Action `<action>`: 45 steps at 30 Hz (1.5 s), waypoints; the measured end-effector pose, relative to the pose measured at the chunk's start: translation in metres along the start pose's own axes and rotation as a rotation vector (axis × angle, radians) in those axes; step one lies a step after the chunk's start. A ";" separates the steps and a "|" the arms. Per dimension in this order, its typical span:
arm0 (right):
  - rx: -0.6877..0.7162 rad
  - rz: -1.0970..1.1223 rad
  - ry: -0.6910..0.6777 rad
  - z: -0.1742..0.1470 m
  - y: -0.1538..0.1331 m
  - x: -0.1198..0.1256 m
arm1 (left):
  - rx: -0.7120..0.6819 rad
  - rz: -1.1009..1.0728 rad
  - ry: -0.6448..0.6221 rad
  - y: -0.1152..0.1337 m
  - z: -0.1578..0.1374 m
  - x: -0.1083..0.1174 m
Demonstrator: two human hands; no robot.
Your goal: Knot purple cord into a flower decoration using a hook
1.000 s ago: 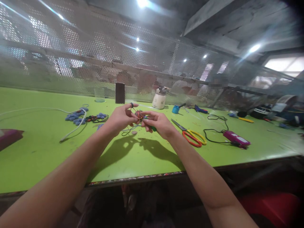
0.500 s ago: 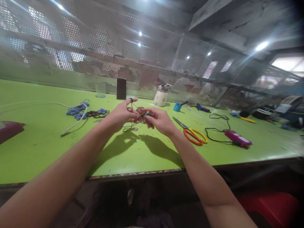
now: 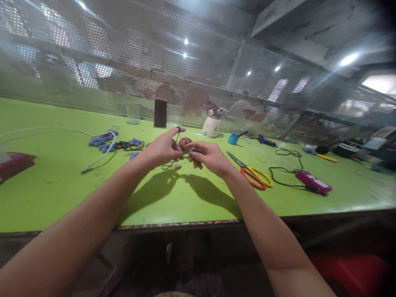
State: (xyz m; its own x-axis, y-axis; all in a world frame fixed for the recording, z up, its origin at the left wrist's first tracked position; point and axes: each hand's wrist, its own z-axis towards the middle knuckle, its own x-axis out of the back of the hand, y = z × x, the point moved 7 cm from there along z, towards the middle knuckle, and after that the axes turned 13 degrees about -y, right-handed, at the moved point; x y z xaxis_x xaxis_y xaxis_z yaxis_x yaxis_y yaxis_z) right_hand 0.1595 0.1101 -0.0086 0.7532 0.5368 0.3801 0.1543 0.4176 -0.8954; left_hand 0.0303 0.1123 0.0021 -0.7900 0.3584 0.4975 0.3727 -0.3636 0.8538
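My left hand (image 3: 163, 148) is raised over the green table with the index finger stretched up and the thumb and other fingers pinched. Orange-red yarn (image 3: 177, 137) runs down from that index finger, which has a dark band round it. Close by on the right, my right hand (image 3: 208, 158) is closed in a pinch, its fingertips almost meeting the left ones. A small bluish thing shows at its fingers, too small to name. Behind the fingertips is a multicoloured yarn ball (image 3: 185, 143), partly hidden. Below the hands lie a dark cord loop (image 3: 167, 166) and a small pale oval piece (image 3: 177, 166).
Scissors (image 3: 252, 173) with red and yellow handles lie right of my right hand. Farther right are a purple device with a cord (image 3: 312, 181) and a blue-handled tool (image 3: 266, 141). A white bottle (image 3: 212, 122) and a blue pot (image 3: 233, 139) stand behind. Blue crocheted flowers (image 3: 102, 141) lie left.
The view has shifted slightly. My left index finger has moved a little to the right, and the yarn ball shows more clearly between the hands. Both hands keep their pinch.
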 end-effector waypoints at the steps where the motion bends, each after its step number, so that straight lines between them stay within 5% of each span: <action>1: -0.006 0.025 -0.006 0.000 0.001 0.000 | 0.000 0.019 0.002 0.001 -0.001 0.000; 13: -0.006 -0.171 -0.082 -0.002 -0.006 -0.004 | 0.035 -0.090 -0.220 0.001 -0.006 -0.009; 25: -0.057 0.234 -0.080 -0.004 0.003 -0.003 | -0.039 0.049 -0.125 0.006 -0.006 0.001; 30: -0.042 0.255 -0.069 -0.005 0.000 -0.003 | 0.001 -0.131 -0.145 0.011 -0.009 0.000; 36: -0.038 0.253 -0.058 -0.006 -0.005 -0.007 | 0.008 -0.274 0.062 0.013 -0.013 0.014; 45: -0.047 0.332 -0.041 -0.005 -0.004 -0.007 | -0.092 -0.382 -0.001 0.006 -0.006 0.002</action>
State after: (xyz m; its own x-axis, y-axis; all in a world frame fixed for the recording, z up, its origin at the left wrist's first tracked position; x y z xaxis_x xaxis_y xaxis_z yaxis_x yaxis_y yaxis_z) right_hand 0.1566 0.1003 -0.0088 0.7408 0.6676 0.0745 -0.0651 0.1817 -0.9812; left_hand 0.0288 0.1058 0.0076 -0.8628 0.4840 0.1463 0.0064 -0.2790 0.9603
